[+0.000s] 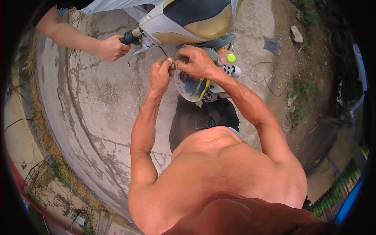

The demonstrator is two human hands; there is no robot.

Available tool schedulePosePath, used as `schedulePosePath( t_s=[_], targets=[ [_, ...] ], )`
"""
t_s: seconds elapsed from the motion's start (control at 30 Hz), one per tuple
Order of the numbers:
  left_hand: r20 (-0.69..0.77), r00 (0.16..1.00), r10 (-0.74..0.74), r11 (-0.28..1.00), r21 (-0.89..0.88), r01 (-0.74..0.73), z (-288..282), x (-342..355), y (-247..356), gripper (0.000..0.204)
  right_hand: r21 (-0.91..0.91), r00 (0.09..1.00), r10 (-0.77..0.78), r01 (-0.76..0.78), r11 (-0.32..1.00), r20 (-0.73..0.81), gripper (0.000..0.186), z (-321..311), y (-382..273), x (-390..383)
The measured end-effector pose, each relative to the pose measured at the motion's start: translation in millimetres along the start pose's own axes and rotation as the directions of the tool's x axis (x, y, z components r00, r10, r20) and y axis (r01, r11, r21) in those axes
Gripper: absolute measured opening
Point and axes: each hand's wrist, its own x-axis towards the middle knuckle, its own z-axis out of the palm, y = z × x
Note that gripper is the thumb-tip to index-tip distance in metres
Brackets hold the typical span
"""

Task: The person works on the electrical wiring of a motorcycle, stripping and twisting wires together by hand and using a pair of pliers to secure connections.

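My left hand (160, 74) and my right hand (196, 62) meet in front of a scooter, with fingertips pinched. Between them is the end of a thin dark cable (161, 49) that runs down from beside the brake lever (137, 53). The exact piece at my fingertips is too small to make out. Another person's hand (112, 48) grips the black handlebar grip (130, 37) on the left. White, gold and dark panels make up the scooter body (164, 26). Just below my right hand sits a clear round tub (182, 87) with a yellow-handled tool (204, 90) in it.
Right of the tub stand a bottle with a bright green cap (231, 58) and a white cylindrical item (236, 71). A loose wire (264, 80), a grey flat scrap (272, 46) and a pale stone (297, 34) lie on the right. Cracked concrete (105, 98) spreads to the left.
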Motion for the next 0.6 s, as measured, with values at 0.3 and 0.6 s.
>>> schedulePosePath(
  t_s=[0.3, 0.6],
  targets=[
    [-0.134, 0.906, 0.402, 0.899, 0.245, -0.363, 4, -20, 27, 0.019, 0.057, 0.994, 0.084, -0.088, 0.994, 0.065, 0.027, -11, -5, 2],
    [0.032, 0.942, 0.335, 0.837, 0.45, -0.312, 1, -12, 30, 0.008, 0.111, 0.978, 0.163, -0.178, 0.978, 0.128, 0.029, -15, -10, 3]
  ],
)
